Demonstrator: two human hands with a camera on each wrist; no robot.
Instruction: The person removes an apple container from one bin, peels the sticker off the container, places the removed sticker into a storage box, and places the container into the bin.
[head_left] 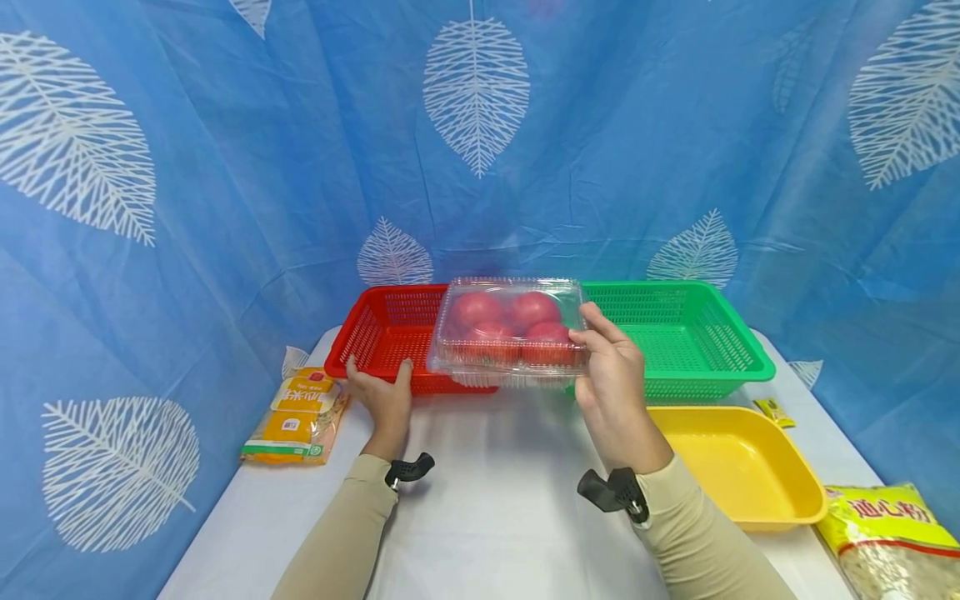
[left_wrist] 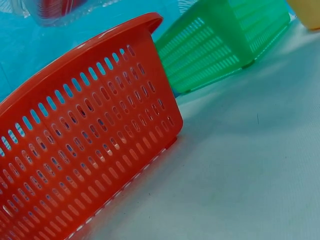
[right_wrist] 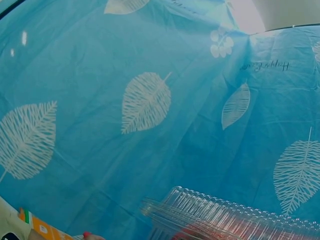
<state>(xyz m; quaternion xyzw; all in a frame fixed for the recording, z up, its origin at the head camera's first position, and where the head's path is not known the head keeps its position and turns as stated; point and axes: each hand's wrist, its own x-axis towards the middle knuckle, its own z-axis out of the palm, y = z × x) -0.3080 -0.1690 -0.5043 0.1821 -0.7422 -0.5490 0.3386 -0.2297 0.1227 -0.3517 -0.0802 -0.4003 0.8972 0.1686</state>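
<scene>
My right hand [head_left: 617, 387] grips the right end of a clear plastic clamshell box [head_left: 442, 333], lifted in front of the two baskets. Several round red fruits that look like tomatoes [head_left: 536, 309] show through its lid. The box's ridged side [right_wrist: 200, 207] enters the right wrist view from below. My left hand [head_left: 386, 404] is at the front of the red basket [head_left: 457, 385], thumb and fingers spread apart; whether it touches the rim is unclear. In the left wrist view the perforated wall of the red basket [left_wrist: 90, 130] fills the left side, and no hand shows.
A green basket [head_left: 667, 389] stands right of the red one. Before it sits a yellow tray [head_left: 731, 462], with a small yellow packet [head_left: 774, 412] behind. An orange-labelled bag [head_left: 300, 417] lies left; a yellow-topped bag [head_left: 892, 533] lies front right. Blue curtain [head_left: 480, 217] surrounds the table.
</scene>
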